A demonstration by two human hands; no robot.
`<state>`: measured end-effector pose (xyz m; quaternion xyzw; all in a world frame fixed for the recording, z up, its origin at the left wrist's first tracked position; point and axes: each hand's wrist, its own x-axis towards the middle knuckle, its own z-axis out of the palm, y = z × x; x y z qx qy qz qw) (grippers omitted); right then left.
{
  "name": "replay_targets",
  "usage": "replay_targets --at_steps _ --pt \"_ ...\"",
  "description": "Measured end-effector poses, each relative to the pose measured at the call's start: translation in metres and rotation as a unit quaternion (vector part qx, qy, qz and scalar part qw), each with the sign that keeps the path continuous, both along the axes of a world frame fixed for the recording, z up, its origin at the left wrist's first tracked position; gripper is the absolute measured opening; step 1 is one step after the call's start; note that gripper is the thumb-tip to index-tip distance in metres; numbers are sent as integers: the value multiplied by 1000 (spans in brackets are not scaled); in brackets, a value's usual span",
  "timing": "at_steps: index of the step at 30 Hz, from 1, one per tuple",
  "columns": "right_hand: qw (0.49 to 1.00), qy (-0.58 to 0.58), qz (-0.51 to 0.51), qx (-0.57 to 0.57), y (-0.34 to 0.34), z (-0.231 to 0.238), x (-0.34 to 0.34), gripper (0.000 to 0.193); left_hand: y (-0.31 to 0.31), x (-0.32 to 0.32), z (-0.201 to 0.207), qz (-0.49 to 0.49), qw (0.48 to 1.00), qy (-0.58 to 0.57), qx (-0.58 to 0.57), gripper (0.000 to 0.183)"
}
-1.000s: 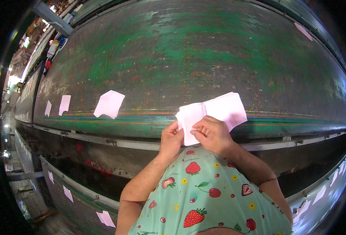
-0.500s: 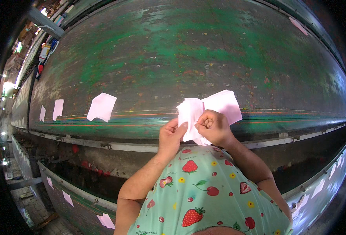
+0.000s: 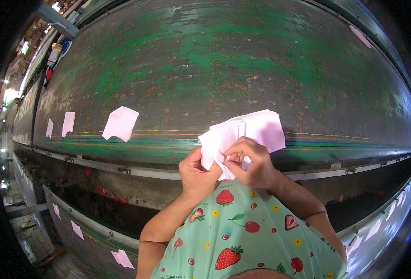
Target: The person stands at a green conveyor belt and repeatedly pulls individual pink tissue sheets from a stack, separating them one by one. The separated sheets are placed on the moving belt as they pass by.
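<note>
A stack of pale pink fabric pieces (image 3: pixel 263 130) lies at the near edge of the long table, its left end lifted and bent toward me. With thumb and fingers closed, my left hand (image 3: pixel 200 173) grips the stack's near left corner. My right hand (image 3: pixel 251 162) pinches the near edge of the same stack, close beside the left hand's thumb. Several layers show at the bunched edge between the hands. The fingertips are partly hidden by the cloth.
The long table (image 3: pixel 191 69) has a worn green and dark surface. Single pink pieces lie on it to the left, the nearest one (image 3: pixel 121 123) largest. A metal rail (image 3: pixel 154 175) runs along its near edge. Other tables with pink pieces (image 3: pixel 122 259) stand behind me on both sides.
Both hands have come slightly nearer to me, and the right has moved down to the cloth's edge. The stack's left part has spread out and its near edge is now bunched.
</note>
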<state>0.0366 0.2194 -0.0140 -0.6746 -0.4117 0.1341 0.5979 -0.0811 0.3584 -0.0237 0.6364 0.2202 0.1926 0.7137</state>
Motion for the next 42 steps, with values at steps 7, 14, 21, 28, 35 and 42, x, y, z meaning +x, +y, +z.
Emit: replay_targets --at_steps 7,14,21,28,35,42 --pt "991 -71 87 75 -1 36 10 26 -7 -20 51 53 998 -2 -32 24" --pt "996 -47 71 24 23 52 -1 30 16 -26 56 46 997 -14 -55 27" --pt "988 -145 53 -5 29 47 -8 27 12 -29 30 84 994 -22 -61 27" --pt "989 23 110 -100 30 50 -6 16 16 -34 22 66 996 -12 -62 25" --pt "983 93 131 -91 33 41 -14 12 19 -43 21 36 988 -48 -142 27" --pt "972 111 176 -112 32 25 -14 11 17 -52 18 52 991 -18 -125 27"
